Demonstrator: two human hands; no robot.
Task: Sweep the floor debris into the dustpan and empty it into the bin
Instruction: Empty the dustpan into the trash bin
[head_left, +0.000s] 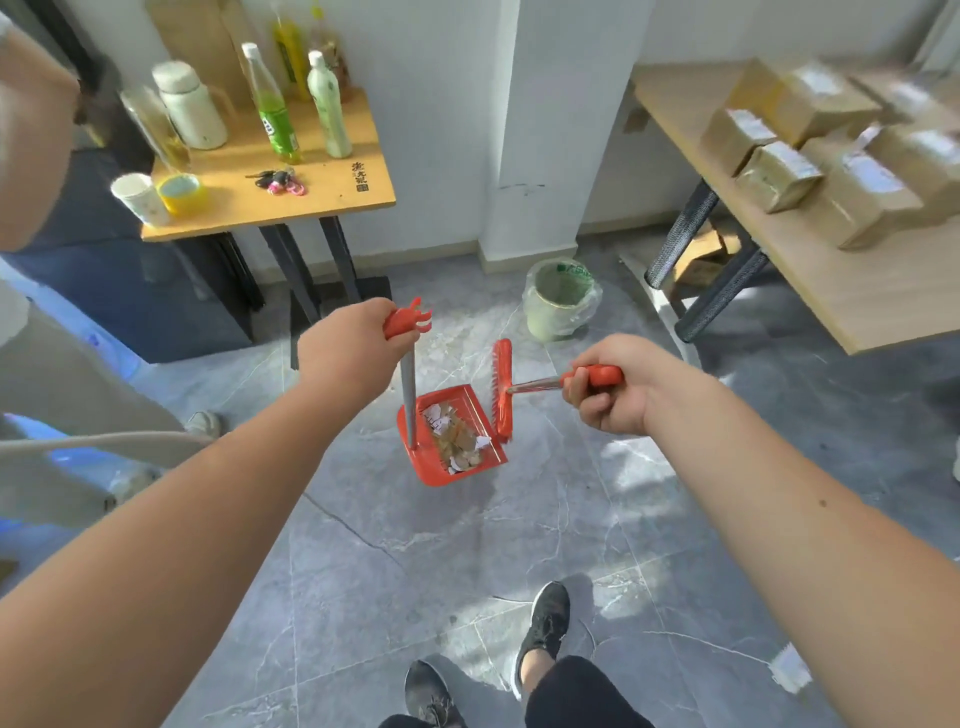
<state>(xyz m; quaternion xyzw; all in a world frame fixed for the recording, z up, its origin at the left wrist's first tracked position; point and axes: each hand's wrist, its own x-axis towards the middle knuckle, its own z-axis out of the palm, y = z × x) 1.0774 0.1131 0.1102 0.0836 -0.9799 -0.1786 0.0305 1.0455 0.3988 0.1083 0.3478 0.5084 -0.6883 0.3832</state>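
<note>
A red dustpan (421, 465) on a long metal handle sits on the grey floor in the middle of the view, with paper scraps and brownish debris (457, 441) inside it. My left hand (349, 352) is shut on the red top of the dustpan handle. My right hand (613, 384) is shut on the red grip of the broom, whose red head (502, 389) stands at the dustpan's right edge. A small bin (561, 299) lined with a clear bag stands beyond the dustpan, beside a white pillar.
A small wooden table (332, 192) at the back left carries bottles, cups and keys. A long table (841, 291) with taped cardboard boxes stands on the right. Another person's legs and shoes (202, 423) are at the left. My own shoes (545, 623) are at the bottom.
</note>
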